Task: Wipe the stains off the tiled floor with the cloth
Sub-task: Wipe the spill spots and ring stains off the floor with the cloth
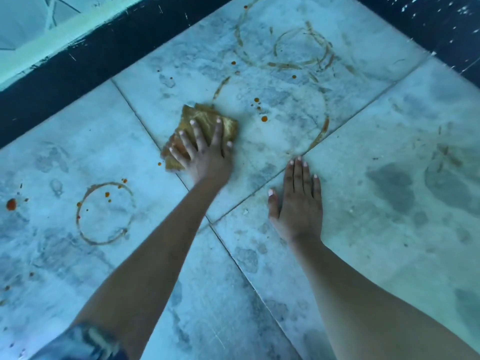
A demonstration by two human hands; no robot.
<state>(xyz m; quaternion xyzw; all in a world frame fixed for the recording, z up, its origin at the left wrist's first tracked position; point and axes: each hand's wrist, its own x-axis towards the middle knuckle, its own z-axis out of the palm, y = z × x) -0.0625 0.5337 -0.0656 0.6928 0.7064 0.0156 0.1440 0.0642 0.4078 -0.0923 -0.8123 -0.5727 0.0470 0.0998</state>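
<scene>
Flat, the left hand [207, 158] presses the cloth [205, 128] on the stained tiled floor [363, 152].

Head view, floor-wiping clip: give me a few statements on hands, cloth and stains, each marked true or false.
1. The left hand presses flat on the cloth. True.
2. The right hand holds a second cloth. False: it rests flat on the bare tiled floor.
3. All stains are gone. False: the ring stain and orange drops remain.
4. The cloth is yellowish-brown. True.
</scene>
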